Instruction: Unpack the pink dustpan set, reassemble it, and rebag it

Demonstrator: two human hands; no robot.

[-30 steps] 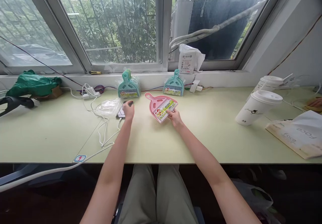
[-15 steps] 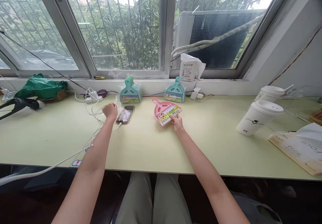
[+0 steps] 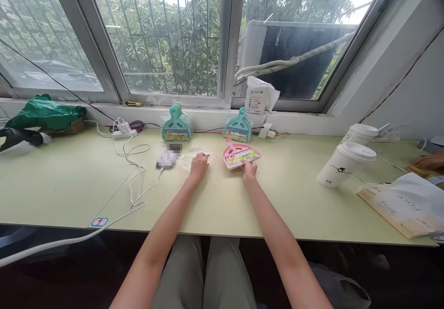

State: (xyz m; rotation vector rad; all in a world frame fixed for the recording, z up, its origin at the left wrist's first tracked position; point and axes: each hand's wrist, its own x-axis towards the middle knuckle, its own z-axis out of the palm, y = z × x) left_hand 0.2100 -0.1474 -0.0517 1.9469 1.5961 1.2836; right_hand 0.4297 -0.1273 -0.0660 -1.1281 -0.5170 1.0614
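Left hand (image 3: pixel 199 164) now on clear bag (image 3: pixel 194 157), phone (image 3: pixel 168 157) beside

A pale green table (image 3: pixel 69 184) ran under the window. On it lay a pink dustpan (image 3: pixel 239 154), a clear plastic bag (image 3: pixel 194 157), a blurred phone (image 3: pixel 167 157) with white cables (image 3: pixel 135 170) — and, toward the right, two lidded paper cups (image 3: pixel 343 163), a paper bag (image 3: pixel 402 205). Teal dustpans (image 3: pixel 177 125) stood at the back edge.

two paper cups (image 3: pixel 342 163) at 3 o'clock | paper bag (image 3: pixel 402 205) at 4 | green bag (image 3: pixel 43 112) at 10 | teal dustpan stacks (image 3: pixel 176 125) at 12 | power strip (image 3: pixel 124 132) and white cables (image 3: pixel 137 179) at 10 | white packet (image 3: pixel 258 96) on sill at 1
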